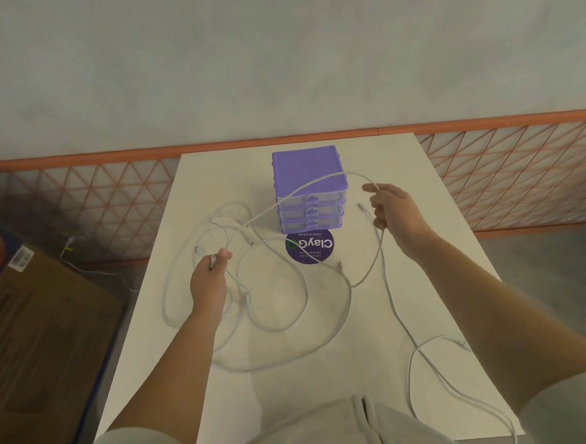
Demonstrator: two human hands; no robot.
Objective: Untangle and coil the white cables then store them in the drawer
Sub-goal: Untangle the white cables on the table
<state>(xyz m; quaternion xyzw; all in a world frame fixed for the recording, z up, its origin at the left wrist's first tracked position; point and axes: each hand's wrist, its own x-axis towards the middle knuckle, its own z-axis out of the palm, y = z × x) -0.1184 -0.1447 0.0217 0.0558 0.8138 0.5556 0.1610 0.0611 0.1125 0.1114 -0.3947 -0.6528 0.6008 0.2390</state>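
Observation:
Several white cables (pixel 290 311) lie tangled in loops over the white table (pixel 329 391). My left hand (pixel 210 278) pinches a cable's plug end above the left part of the tangle. My right hand (pixel 392 212) grips a white cable lifted off the table; that strand arcs from the left hand's side across the front of the purple drawer unit (pixel 310 186) to this hand, then hangs down and trails toward the table's near right edge. The drawer unit has three clear drawers, all closed.
A round purple sticker (pixel 309 247) lies on the table in front of the drawers. A cardboard box (pixel 40 323) stands on the floor to the left. An orange mesh fence (pixel 78 207) runs behind the table. My light clothing shows at the bottom edge.

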